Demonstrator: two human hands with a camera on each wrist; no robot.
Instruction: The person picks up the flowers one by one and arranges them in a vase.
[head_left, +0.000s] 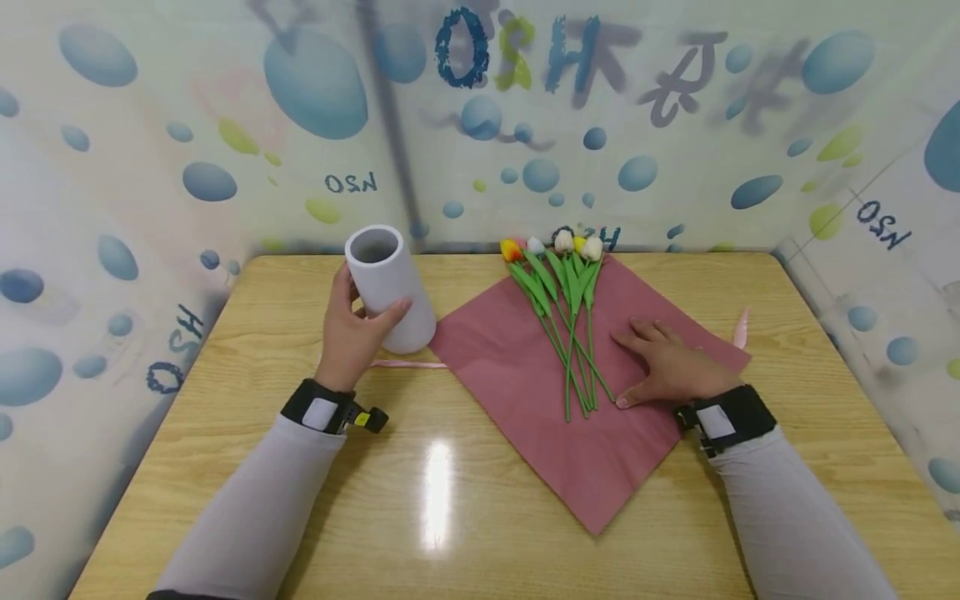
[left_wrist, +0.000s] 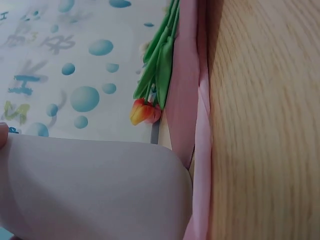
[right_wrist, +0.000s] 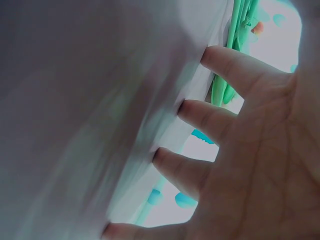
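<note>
My left hand [head_left: 352, 332] holds a white vase [head_left: 397, 304] near the back left of the table, its thumb across the front and its fingers round the far left side. The vase's round mouth faces up. Several tulips [head_left: 575, 292] in orange, white, yellow and pink lie loosely bunched on a dusty-pink sheet of wrapping paper [head_left: 491, 350], stems toward me. On the paper's right part rests my right hand [head_left: 666, 365], fingers spread, thumb beside the stem ends. The right wrist view shows its fingertips [right_wrist: 190, 107] touching the paper.
A pale pink ribbon [head_left: 408, 364] runs under the paper, in front of the vase; its other end [head_left: 742, 327] sticks out at the right. The wooden table [head_left: 360, 517] meets a patterned backdrop [head_left: 480, 150] at the back and sides.
</note>
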